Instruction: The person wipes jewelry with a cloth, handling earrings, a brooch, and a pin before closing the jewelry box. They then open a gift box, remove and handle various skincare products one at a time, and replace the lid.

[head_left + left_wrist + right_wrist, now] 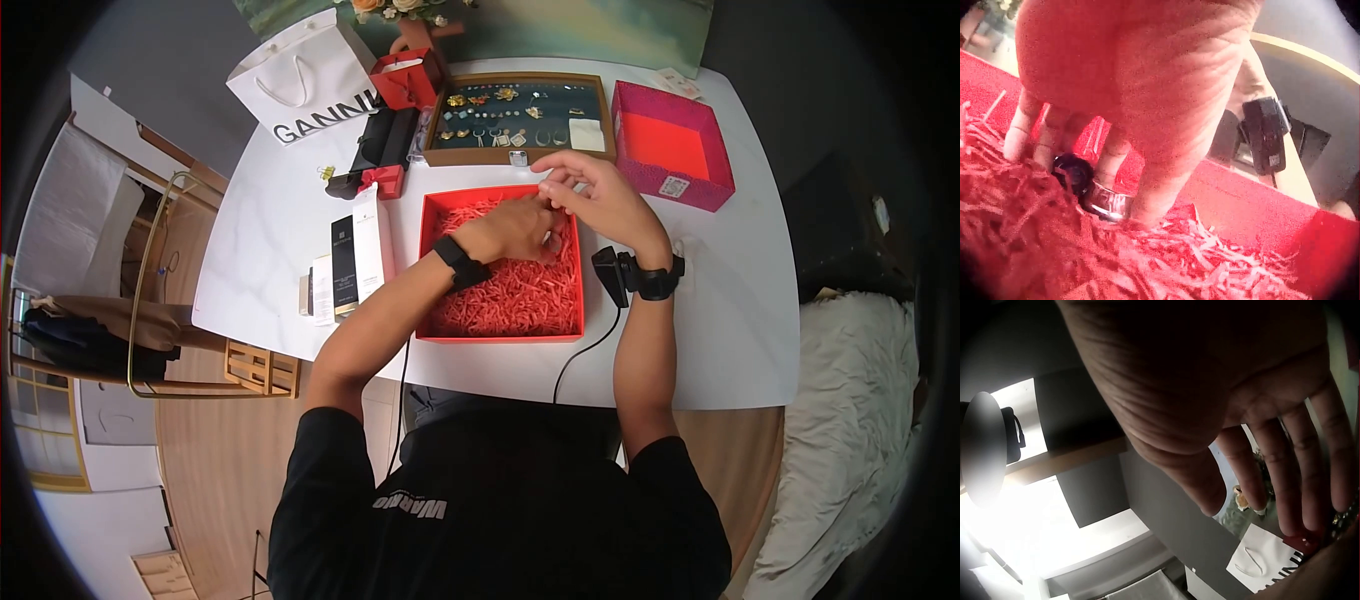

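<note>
A red gift box (428,215) filled with red shredded paper (510,305) stands on the table in front of me. My left hand (513,228) reaches palm down into its far right part. In the left wrist view its fingers and thumb hold a small object (1072,174) with a dark round end and a shiny silver band, low against the shreds; its kind cannot be told. Over the box's far right corner hangs my right hand (605,198), fingers extended and nothing in them. The right wrist view shows its spread fingers (1282,487).
Behind the box lies a jewelry case (470,158) with earrings and rings. A magenta box (700,195) stands at right. To the left are slim cartons (368,235), a small red bow box (388,182), black cases (385,140) and a white paper bag (300,85).
</note>
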Demonstrator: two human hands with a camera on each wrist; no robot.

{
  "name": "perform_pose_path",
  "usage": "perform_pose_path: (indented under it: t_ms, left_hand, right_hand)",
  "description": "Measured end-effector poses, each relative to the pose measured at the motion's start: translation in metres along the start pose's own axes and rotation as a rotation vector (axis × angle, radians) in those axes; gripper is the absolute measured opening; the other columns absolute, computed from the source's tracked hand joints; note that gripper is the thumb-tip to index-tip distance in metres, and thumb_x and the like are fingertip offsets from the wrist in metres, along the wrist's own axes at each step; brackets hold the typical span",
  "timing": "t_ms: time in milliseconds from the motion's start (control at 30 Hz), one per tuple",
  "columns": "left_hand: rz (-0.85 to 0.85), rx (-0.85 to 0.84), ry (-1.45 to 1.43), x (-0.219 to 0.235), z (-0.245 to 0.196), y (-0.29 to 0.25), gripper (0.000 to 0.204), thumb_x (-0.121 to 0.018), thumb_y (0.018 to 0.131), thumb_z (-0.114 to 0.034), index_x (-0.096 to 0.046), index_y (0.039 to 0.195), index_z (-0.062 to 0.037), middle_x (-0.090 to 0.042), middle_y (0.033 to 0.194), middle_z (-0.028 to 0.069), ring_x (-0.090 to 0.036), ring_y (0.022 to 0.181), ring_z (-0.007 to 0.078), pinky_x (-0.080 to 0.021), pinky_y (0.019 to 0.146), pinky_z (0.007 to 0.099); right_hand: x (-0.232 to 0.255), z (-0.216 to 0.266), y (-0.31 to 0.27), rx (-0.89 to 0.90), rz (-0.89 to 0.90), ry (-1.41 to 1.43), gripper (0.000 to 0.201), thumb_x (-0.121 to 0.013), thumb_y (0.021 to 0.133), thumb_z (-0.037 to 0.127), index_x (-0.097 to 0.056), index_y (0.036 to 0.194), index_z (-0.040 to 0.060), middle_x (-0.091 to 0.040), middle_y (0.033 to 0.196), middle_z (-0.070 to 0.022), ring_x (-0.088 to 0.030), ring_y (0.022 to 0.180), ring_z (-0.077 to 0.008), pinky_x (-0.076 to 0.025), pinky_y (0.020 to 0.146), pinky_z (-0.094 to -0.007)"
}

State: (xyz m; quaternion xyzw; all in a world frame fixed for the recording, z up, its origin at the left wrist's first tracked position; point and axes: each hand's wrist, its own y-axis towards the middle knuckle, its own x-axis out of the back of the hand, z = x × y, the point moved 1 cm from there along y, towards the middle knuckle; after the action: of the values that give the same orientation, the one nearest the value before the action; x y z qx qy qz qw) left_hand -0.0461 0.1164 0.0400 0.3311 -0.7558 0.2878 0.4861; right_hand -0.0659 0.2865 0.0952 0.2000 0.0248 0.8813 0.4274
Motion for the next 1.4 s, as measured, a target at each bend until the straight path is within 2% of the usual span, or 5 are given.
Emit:
perform_pose_path:
  t_ms: [200, 433, 833, 1133, 1400]
  left_hand:
    - [-0.186, -0.102, -0.159, 0.017, 0.021, -0.012, 0.029, -0.081, 0.076, -0.013, -0.072, 0.103, -0.0066, -0.067, 0.106, 0.0150, -0.065, 0.101, 0.0323, -0.050, 0.092, 0.0408]
    - [-0.171, -0.080, -0.308, 0.030, 0.034, -0.037, 0.025, -0.078, 0.082, -0.012, -0.072, 0.106, -0.0063, -0.062, 0.117, 0.0144, -0.062, 0.108, 0.0330, -0.049, 0.095, 0.0402]
    - [-0.162, -0.009, -0.036, 0.009, 0.033, -0.031, 0.035, -0.067, 0.078, 0.003, -0.068, 0.111, -0.0083, -0.064, 0.125, 0.0120, -0.061, 0.115, 0.0334, -0.050, 0.095, 0.0426]
    - [0.038, 0.147, 0.128, 0.015, 0.024, -0.029, 0.038, -0.068, 0.079, -0.002, -0.067, 0.116, -0.0107, -0.063, 0.124, 0.0090, -0.061, 0.117, 0.0309, -0.049, 0.097, 0.0438]
    - [-0.092, 0.070, 0.289, 0.008, 0.029, -0.036, 0.037, -0.071, 0.080, -0.010, -0.067, 0.116, -0.0117, -0.061, 0.125, 0.0092, -0.059, 0.119, 0.0312, -0.048, 0.097, 0.0446]
  right_hand:
    - [0.005, -0.005, 0.000, 0.008, 0.003, 0.037, 0.025, -0.066, 0.096, 0.019, -0.065, 0.117, 0.0048, -0.066, 0.086, -0.0035, -0.058, 0.074, -0.0096, -0.047, 0.071, -0.0264]
    - [0.002, -0.009, 0.003, -0.015, -0.008, -0.012, 0.026, -0.066, 0.096, 0.019, -0.065, 0.118, 0.0046, -0.066, 0.086, -0.0036, -0.058, 0.078, -0.0092, -0.047, 0.072, -0.0263]
    - [0.001, -0.014, 0.004, 0.004, -0.015, -0.028, 0.026, -0.067, 0.096, 0.020, -0.066, 0.117, 0.0043, -0.063, 0.083, -0.0012, -0.054, 0.076, -0.0079, -0.046, 0.070, -0.0254]
    - [0.003, -0.011, 0.003, 0.015, 0.011, -0.100, 0.024, -0.061, 0.099, 0.013, -0.064, 0.120, 0.0016, -0.067, 0.090, -0.0019, -0.060, 0.078, -0.0078, -0.051, 0.074, -0.0246]
    - [0.005, -0.010, 0.002, 0.008, 0.003, -0.103, 0.025, -0.062, 0.099, 0.014, -0.064, 0.120, 0.0020, -0.068, 0.092, -0.0019, -0.060, 0.079, -0.0074, -0.051, 0.073, -0.0245]
